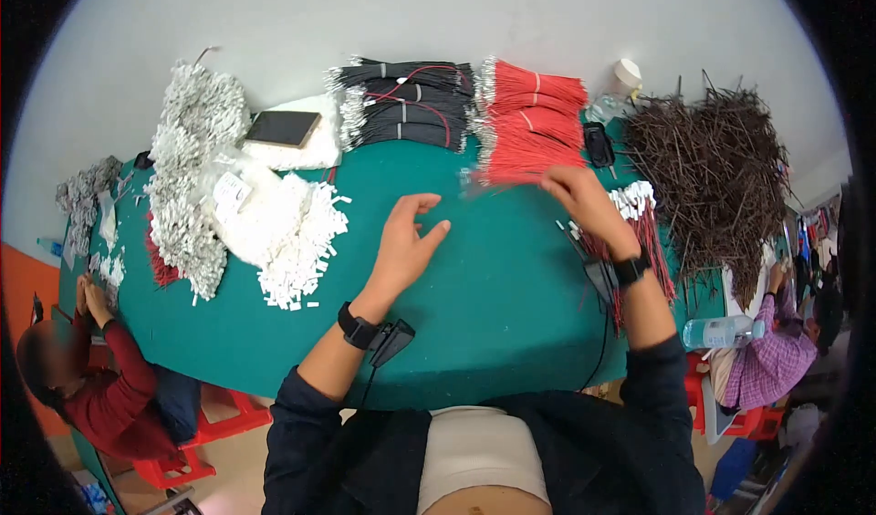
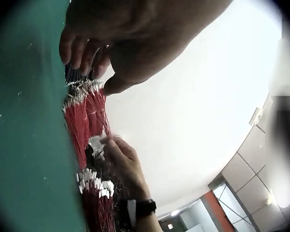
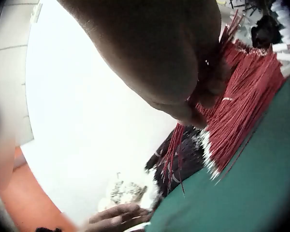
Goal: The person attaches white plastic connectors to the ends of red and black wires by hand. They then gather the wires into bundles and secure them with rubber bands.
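Observation:
My right hand (image 1: 589, 207) pinches a few red wires (image 3: 173, 157) beside the front of the red wire bundles (image 1: 531, 136). In the head view the held wires blur, their ends pointing left. The right wrist view has them dangling below the fingers, in front of the black wire bundles (image 3: 186, 150). Over the middle of the green table, my left hand (image 1: 406, 249) is held with thumb and fingers apart and nothing between them. Its fingers (image 2: 89, 55) overlap the bundles in the left wrist view.
White connector housings (image 1: 301, 241) are heaped at left, near a phone (image 1: 283, 128) on a white bag. Red wires with white connectors (image 1: 639, 200) lie right of my right hand, before a brown heap (image 1: 707, 164). A bottle (image 1: 721, 332) is at the right edge. People sit on both sides.

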`<state>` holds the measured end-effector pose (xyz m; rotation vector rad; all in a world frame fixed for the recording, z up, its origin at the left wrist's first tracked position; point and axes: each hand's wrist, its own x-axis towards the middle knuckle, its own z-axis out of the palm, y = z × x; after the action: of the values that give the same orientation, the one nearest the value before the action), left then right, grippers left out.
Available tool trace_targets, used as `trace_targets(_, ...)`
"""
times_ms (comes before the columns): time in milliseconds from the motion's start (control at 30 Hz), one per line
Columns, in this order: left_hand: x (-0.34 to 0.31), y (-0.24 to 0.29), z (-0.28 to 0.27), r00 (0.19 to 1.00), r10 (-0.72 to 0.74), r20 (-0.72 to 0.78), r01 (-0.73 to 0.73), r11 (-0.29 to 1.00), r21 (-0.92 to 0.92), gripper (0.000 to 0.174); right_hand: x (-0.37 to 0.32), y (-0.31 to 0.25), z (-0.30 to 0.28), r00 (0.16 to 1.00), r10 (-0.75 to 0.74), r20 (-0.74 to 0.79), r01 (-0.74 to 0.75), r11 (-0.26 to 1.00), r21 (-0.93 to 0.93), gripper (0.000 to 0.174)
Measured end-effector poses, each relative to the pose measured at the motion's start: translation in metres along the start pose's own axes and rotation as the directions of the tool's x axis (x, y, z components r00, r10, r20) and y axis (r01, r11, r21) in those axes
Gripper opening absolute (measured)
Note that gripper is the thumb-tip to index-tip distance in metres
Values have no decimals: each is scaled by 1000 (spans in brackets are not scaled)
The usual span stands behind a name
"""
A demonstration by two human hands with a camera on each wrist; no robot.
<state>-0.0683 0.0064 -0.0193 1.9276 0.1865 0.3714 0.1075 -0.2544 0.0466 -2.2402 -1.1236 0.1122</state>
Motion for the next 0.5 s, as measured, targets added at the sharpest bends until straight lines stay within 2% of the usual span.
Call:
trace_targets(33,0,5,1,999,-17,41,17,1000,1,38,7,11,-4,1000,16,-13,-16,1000,-7,20)
trace_targets(67,-3,3,7,998,-5,66,5,1000,-7,38,11,19,-10,992,-84,-91,62,973,-221,23)
trace_targets(100,-7,0,14,987,-55,151,72,992,-106,39,5,27,-17,971,-191,-140,113,894,-434,27)
trace_targets(133,-9,-1,24,966,-95,239,144,970,-197,41,-7,31,-28,973,-171,-156,84,889,-451,27)
trace_targets(167,-12,7,33,962,-75,261,133,969,-210,41,-22,35,-41,966,-75,-248,-20,933,-360,32)
trace_targets(200,-17,17,41,914,-142,381,278,902,-331,45,-37,37,-55,944,25,-328,-115,959,-257,38)
trace_targets(233,-20,25,51,844,-190,501,429,800,-419,49,-58,38,-73,923,186,-335,-242,961,-134,45)
trace_targets(267,-20,25,66,840,-181,512,430,797,-425,49,-82,54,-86,864,338,-372,-379,925,-39,48)
trace_targets(333,-21,27,101,749,-204,630,579,663,-474,57,-127,80,-106,765,503,-401,-566,823,-47,56)
trace_targets(367,-18,43,114,707,-233,668,642,609,-467,61,-146,93,-106,758,507,-411,-574,818,-49,56)
trace_targets(433,-11,55,151,680,-271,681,684,568,-457,64,-181,120,-97,699,587,-408,-655,754,-38,65)
trace_targets(500,-8,56,188,649,-320,690,728,525,-442,67,-195,130,-87,703,601,-381,-650,760,-1,81)
